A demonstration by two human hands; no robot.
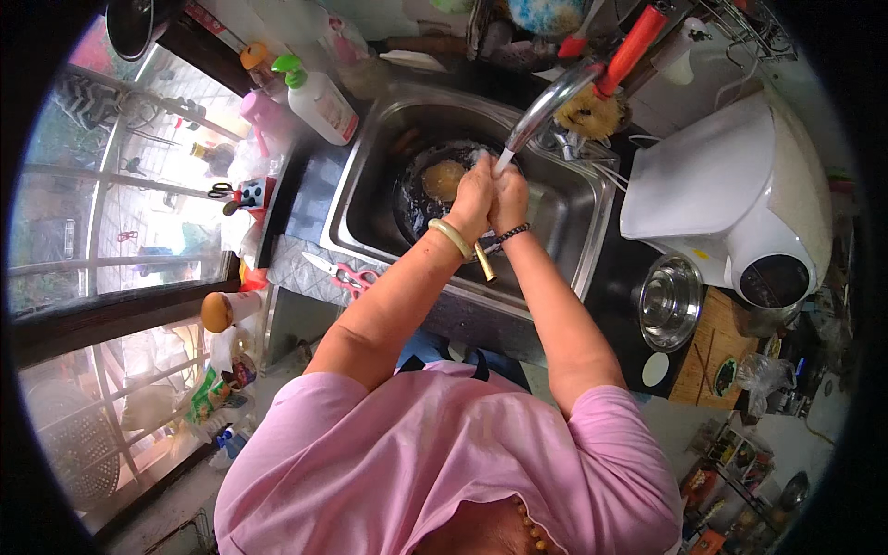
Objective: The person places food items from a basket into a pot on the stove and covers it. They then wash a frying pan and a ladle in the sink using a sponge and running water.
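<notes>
Both hands are pressed together over a stainless steel sink, under a stream of water from the metal faucet. My left hand, with a pale bangle at the wrist, touches my right hand, whose wrist wears a dark beaded bracelet. The fingers overlap, and whether anything lies between the palms is hidden. Beneath and left of them a dark round pan or basin sits in the sink, with a yellowish round thing and some suds in it. A gold-coloured tube shows just below the wrists.
A white pump bottle stands at the sink's back left. Scissors with pink handles lie on a grey cloth at the front left. On the right are a large white appliance, a metal bowl and a wooden board.
</notes>
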